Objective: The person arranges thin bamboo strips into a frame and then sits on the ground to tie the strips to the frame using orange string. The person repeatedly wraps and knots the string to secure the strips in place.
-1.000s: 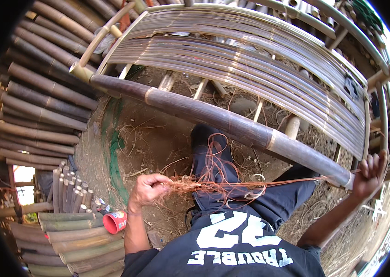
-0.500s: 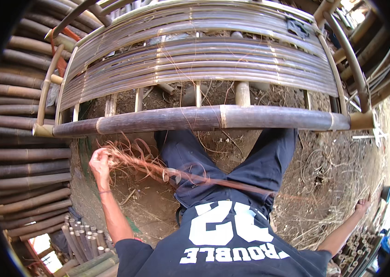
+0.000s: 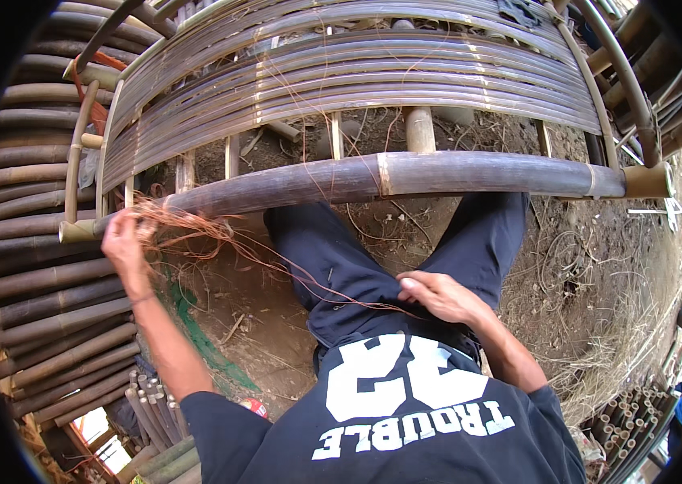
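My left hand is closed on one end of a tangled bundle of thin orange-brown twine, beside the left end of the bench's front pole. From there loose strands run across my lap to my right hand, whose curled fingers pinch their other end. In front of me stands a bamboo bench with a thick dark front pole and a seat of narrow slats. A few thin strands hang from its slats over the pole. My legs reach under the pole.
Dark bamboo poles are stacked along the left side. Short cut bamboo pieces lie at the lower right, and others stand at the lower left. A green net strip and dry straw lie on the dirt ground.
My left hand has moved up and left with the twine, toward the front pole. My right hand has come in from the far right to my lap, and the stretched strands now hang slacker.
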